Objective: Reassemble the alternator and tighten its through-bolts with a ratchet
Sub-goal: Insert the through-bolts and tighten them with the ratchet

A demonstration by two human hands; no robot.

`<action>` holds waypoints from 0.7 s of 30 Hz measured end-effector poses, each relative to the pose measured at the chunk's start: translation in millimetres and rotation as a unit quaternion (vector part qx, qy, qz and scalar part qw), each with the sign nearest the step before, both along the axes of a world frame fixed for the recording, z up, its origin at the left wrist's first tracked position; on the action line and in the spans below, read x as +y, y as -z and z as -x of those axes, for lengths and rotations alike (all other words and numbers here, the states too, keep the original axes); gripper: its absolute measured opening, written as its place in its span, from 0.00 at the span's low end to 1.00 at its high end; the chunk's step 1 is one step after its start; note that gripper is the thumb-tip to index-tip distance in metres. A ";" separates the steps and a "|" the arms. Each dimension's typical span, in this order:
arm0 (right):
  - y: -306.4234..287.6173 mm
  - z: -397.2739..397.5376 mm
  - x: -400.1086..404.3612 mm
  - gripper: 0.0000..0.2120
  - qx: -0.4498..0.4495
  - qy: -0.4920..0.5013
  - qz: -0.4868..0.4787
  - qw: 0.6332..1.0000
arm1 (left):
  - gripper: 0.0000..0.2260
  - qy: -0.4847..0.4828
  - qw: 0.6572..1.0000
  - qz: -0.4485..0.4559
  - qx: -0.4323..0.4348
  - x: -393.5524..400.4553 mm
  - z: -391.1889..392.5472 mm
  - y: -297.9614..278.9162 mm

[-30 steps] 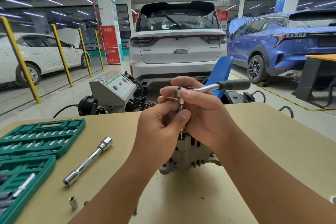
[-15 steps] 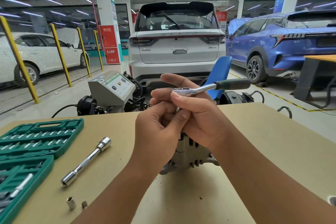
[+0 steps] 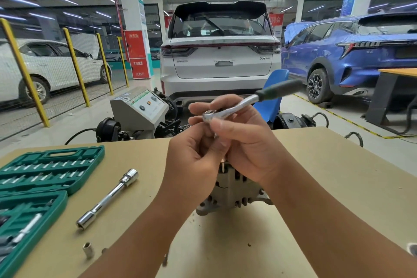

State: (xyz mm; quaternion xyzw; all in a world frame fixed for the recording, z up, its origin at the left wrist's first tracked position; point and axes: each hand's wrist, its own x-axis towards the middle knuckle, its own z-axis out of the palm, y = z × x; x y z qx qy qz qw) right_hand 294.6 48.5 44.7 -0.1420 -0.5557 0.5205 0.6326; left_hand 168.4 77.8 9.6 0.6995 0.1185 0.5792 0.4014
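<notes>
With the alternator [image 3: 234, 189] standing assembled on the table [image 3: 327, 171] under both hands, the right hand [image 3: 246, 142] is gripping the ratchet [image 3: 243, 104] head while the left hand [image 3: 194, 160] is pinching something hidden beneath it, so tightening looks unfinished.

Both hands raised above the alternator [image 3: 232, 189] on the desk [image 3: 327, 176]. Right hand [image 3: 246, 142] grips the ratchet [image 3: 248, 102] at its head, handle pointing up-right. Left hand [image 3: 194, 158] pinches something small under the head. Extension bar [image 3: 108, 198], loose socket [image 3: 87, 249], green tool case [image 3: 45, 169] sit left.
</notes>
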 end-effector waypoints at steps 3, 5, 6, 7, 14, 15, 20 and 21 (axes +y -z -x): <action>1.6 -1.2 1.0 0.12 -0.008 -0.001 0.000 1.000 | 0.07 -0.005 1.000 -0.004 0.002 -0.2 -2.9 0.8; 0.2 -2.1 3.3 0.14 0.028 -0.011 0.020 0.999 | 0.05 -0.006 1.000 0.011 0.007 2.2 -3.0 2.3; -0.6 -2.6 4.5 0.15 0.048 -0.011 0.038 0.998 | 0.05 -0.001 1.000 0.023 0.008 3.4 -2.6 2.8; -1.1 -3.1 5.5 0.16 0.064 -0.006 0.056 0.996 | 0.06 0.006 0.999 0.035 0.008 3.9 -1.8 2.9; 1.7 -3.6 3.5 0.12 0.013 -0.013 -0.007 1.000 | 0.08 0.017 0.997 0.068 -0.010 1.9 -0.4 -1.8; 1.6 -4.5 3.7 0.13 0.011 -0.014 -0.006 1.000 | 0.07 0.014 0.998 0.068 -0.012 1.7 -1.7 -1.8; 0.1 -4.4 9.4 0.16 0.076 -0.004 0.069 0.995 | 0.08 0.050 0.995 0.088 -0.010 1.5 0.0 -1.8; 0.0 -3.9 9.2 0.16 0.079 0.001 0.073 0.994 | 0.09 0.066 0.994 0.089 -0.005 2.0 2.0 -1.6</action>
